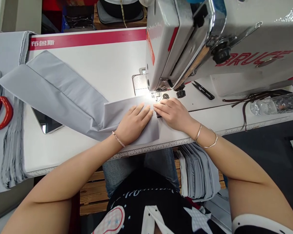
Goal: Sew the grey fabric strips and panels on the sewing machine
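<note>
A long strip of grey fabric (61, 92) lies across the white sewing table (107, 65), running from the far left to the needle area. My left hand (134, 122) rests flat on the fabric with its fingers stretched toward the presser foot (156, 95). My right hand (173, 113) lies beside it, fingers extended and pressing the fabric edge just in front of the needle. The white sewing machine (210, 39) stands above both hands, its lamp lighting the needle plate.
Red-handled scissors (0, 112) lie at the left on a stack of grey cloth (12, 152). A phone (45, 123) sits partly under the strip. Black thread snips (203, 90) lie behind the machine's foot. Folded grey pieces (197, 172) hang below the table edge.
</note>
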Motion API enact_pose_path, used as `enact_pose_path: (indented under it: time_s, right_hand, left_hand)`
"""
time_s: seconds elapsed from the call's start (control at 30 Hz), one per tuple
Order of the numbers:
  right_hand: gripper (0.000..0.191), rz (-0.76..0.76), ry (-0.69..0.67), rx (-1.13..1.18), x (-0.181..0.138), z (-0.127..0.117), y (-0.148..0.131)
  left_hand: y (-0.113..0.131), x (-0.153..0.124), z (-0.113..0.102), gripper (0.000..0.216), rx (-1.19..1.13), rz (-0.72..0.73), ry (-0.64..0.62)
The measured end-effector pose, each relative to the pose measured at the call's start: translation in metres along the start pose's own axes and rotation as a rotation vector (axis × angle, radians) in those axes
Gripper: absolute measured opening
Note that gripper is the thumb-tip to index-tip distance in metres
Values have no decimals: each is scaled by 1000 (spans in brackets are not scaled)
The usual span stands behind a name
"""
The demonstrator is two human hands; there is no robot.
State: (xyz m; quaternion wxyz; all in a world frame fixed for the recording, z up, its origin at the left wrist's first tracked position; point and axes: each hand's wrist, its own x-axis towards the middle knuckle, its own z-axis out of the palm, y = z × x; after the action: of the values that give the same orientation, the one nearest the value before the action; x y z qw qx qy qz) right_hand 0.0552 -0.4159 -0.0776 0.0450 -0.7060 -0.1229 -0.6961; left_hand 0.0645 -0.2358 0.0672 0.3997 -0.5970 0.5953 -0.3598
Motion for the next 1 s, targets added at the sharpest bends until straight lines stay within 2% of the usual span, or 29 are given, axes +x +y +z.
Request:
enact_pose_path:
  time_s: [0.2,1.0]
  right_hand:
    - [35,64,-91,86,0,-1,0]
    - [36,73,-65,86,4,6,5]
  left_hand:
    - [-1,1,1,41,-36,-14,-4]
    - [-9,9,3,41,-81,-31,-11]
